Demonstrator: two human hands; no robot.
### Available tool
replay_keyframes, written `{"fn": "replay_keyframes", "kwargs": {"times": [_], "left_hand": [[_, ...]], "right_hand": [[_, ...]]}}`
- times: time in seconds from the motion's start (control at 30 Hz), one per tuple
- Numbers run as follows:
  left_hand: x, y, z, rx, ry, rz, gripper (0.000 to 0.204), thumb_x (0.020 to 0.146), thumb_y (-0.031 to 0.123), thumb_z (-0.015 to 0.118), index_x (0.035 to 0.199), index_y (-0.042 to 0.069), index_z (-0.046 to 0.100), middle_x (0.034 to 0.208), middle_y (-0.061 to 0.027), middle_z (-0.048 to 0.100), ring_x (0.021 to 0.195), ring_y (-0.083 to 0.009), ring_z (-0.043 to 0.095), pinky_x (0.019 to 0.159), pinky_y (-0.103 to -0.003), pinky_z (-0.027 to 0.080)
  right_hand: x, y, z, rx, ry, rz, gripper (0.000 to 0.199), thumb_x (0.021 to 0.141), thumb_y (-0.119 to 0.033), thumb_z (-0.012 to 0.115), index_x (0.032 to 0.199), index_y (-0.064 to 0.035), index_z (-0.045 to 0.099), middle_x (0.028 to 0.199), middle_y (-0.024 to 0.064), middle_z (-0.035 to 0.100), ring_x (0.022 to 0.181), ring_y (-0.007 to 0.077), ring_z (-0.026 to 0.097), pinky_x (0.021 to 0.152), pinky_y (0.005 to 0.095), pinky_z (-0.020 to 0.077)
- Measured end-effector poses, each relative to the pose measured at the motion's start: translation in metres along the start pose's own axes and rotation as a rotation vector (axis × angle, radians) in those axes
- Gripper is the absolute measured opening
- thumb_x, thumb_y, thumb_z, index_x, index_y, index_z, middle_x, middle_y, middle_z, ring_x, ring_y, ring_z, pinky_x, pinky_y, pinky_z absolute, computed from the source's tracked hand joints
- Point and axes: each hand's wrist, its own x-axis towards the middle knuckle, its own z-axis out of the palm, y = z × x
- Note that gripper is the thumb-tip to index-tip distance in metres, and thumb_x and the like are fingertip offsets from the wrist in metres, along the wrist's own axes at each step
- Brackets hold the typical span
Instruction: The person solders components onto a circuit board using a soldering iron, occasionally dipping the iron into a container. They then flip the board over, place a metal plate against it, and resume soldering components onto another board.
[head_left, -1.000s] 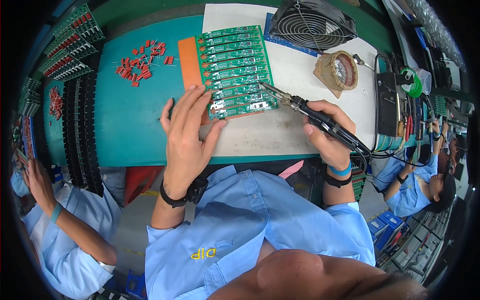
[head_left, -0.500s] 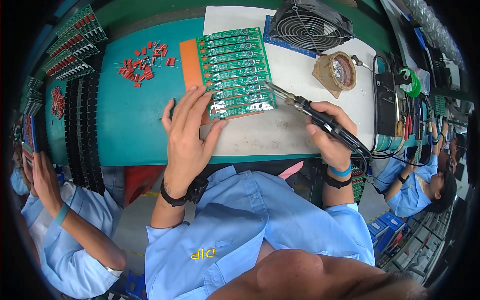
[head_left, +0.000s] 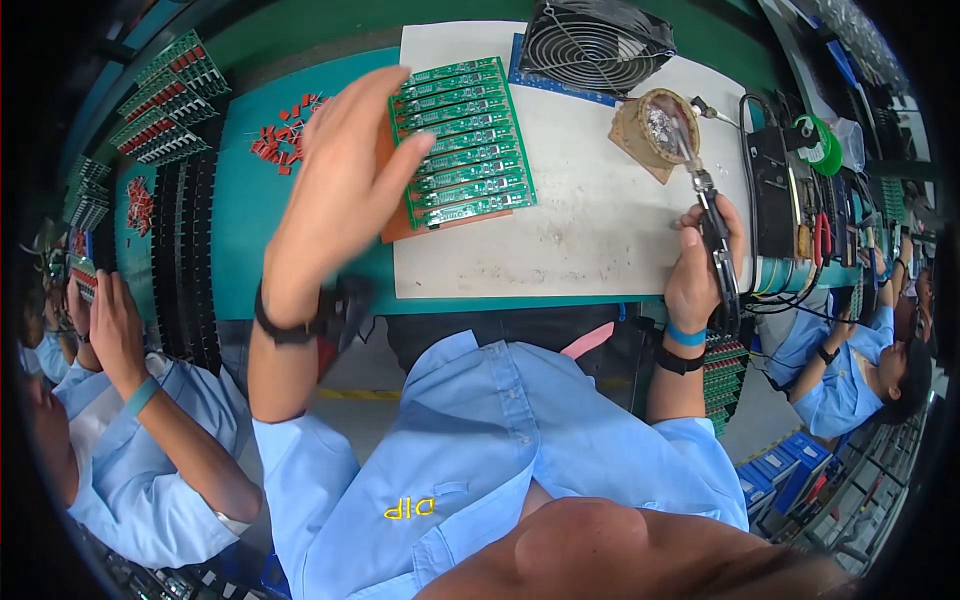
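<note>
Left hand [head_left: 345, 185] moved up from lower corner of green circuit-board panel [head_left: 468, 140], upper centre; fingers extended, thumb apart, contact unclear. Right hand [head_left: 700, 275] has swung away from panel, fingers closed round soldering iron [head_left: 713, 230], tip now at mouth of round tub [head_left: 632, 128], upper right. Yellow lettering on blue shirt [head_left: 480, 440], upside down. Left hand partly hides red components [head_left: 275, 150], upper left. Black fan [head_left: 590, 50], top.

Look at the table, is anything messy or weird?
A bit: dark smudges stand out on the pale sheet near its front edge, and red parts lie jumbled instead of in rows.
</note>
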Motion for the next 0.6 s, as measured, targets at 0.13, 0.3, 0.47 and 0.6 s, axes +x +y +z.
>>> {"fn": "replay_keyframes", "kwargs": {"times": [0.13,0.3,0.47,0.6], "left_hand": [[0.038,-0.049,0.036,-0.012,-0.039,0.026,0.056,0.1,0.031,0.07,0.146,0.002,0.055,0.144,-0.0187,0.061,0.137,-0.0385,0.053,0.117,-0.05,0.035],[0.048,-0.058,0.05,-0.022,-0.153,0.048,0.057,0.101,0.033,0.069,0.149,0.005,0.054,0.139,-0.0168,0.064,0.136,-0.0374,0.051,0.115,-0.049,0.036],[0.043,-0.05,0.052,-0.074,-0.188,0.086,0.058,0.1,0.031,0.069,0.151,0.007,0.052,0.139,-0.016,0.064,0.134,-0.037,0.052,0.116,-0.049,0.035],[0.032,-0.04,0.049,-0.098,-0.216,0.111,0.059,0.102,0.027,0.068,0.153,0.007,0.049,0.145,-0.0174,0.06,0.137,-0.0359,0.051,0.12,-0.049,0.033]], "right_hand": [[-0.002,-0.007,0.008,-0.071,-0.066,-0.02,0.055,0.095,-0.004,0.073,0.146,0.0043,0.052,0.118,0.0131,0.067,0.104,0.0183,0.066,0.095,0.0328,0.0548],[0.001,-0.006,0.006,-0.055,-0.099,-0.005,0.055,0.095,-0.005,0.074,0.145,0.0042,0.052,0.117,0.0136,0.067,0.104,0.0176,0.066,0.095,0.032,0.0542],[-0.003,-0.011,0.007,-0.051,-0.168,-0.058,0.055,0.093,-0.007,0.077,0.141,0.0045,0.055,0.117,0.0139,0.067,0.103,0.0181,0.066,0.093,0.031,0.0532],[-0.009,-0.037,0.016,-0.07,-0.339,-0.095,0.051,0.089,-0.007,0.079,0.134,0.0055,0.06,0.113,0.0132,0.068,0.097,0.018,0.066,0.088,0.0301,0.0524]]}}
